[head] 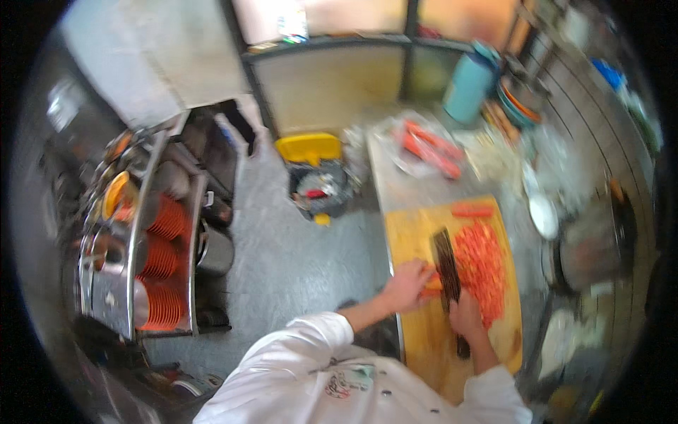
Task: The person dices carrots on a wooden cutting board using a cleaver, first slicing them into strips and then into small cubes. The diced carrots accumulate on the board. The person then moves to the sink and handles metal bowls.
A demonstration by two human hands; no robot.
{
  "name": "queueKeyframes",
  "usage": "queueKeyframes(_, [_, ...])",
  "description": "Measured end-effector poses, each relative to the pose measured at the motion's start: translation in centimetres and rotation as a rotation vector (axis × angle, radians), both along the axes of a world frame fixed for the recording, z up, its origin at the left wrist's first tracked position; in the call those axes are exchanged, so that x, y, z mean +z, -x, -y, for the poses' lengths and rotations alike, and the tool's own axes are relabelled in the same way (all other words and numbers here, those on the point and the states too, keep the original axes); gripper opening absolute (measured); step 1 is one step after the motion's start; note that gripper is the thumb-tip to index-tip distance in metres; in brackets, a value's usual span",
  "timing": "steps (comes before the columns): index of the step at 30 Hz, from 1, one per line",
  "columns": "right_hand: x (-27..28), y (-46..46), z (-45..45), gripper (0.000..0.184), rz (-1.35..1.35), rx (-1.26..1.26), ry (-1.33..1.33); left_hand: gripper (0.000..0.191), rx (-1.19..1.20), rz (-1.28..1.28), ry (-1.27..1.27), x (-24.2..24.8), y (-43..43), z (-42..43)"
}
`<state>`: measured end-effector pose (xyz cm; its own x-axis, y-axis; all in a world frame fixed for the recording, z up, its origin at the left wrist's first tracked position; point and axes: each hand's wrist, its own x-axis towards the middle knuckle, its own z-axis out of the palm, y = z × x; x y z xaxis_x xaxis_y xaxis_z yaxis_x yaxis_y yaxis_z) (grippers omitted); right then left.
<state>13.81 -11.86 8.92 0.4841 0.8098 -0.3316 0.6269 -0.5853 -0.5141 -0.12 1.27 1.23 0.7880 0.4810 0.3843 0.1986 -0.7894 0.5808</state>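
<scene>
On a wooden cutting board (418, 225) my right hand (467, 317) grips a cleaver (448, 265), whose dark blade stands nearly edge-on. Just left of the blade, my left hand (409, 286) holds orange-red carrot pieces (433, 285) against the board. A long heap of chopped carrot (481, 270) lies right of the blade. Above the heap is an uncut length of carrot (472, 211). More whole carrots (431, 148) lie in a clear plastic bag beyond the board.
A teal vacuum jug (469, 85) stands at the back of the counter, with a white spoon (543, 216) nearer on the right. Left of the counter, an open bin with a yellow lid (310, 148) is on the floor. A metal shelf (198, 254) at left holds stacked orange-rimmed dishes (164, 305).
</scene>
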Motion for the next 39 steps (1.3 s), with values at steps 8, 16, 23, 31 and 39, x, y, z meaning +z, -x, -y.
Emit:
queueKeyframes(8, [-0.5, 0.7, -0.4, 0.011, 0.018, -0.019, -0.097, 0.071, -0.007, -0.034, -0.021, -0.4, -0.6, -1.9])
queueKeyframes(16, [-0.2, 1.2, -0.5, 0.01, -0.023, -0.065, -0.021, 0.069, -0.066, -0.033, 0.017, 1.6, -0.6, -2.2])
queueKeyframes(23, [0.4, 0.9, -0.7, 0.009, -0.078, -0.072, 0.026, 0.024, -0.309, 0.219, -0.017, 0.8, -2.4, -4.4])
queueKeyframes(31, [4.3, 0.0, -0.7, 0.015, -0.053, -0.013, 0.067, 0.019, -0.314, 0.06, 0.009, 0.6, -2.7, -4.2])
queueKeyframes(39, [3.8, 0.7, -0.7, 0.014, -0.038, 0.076, 0.177, 0.022, -0.285, 0.084, 0.001, -1.0, -2.3, -4.1])
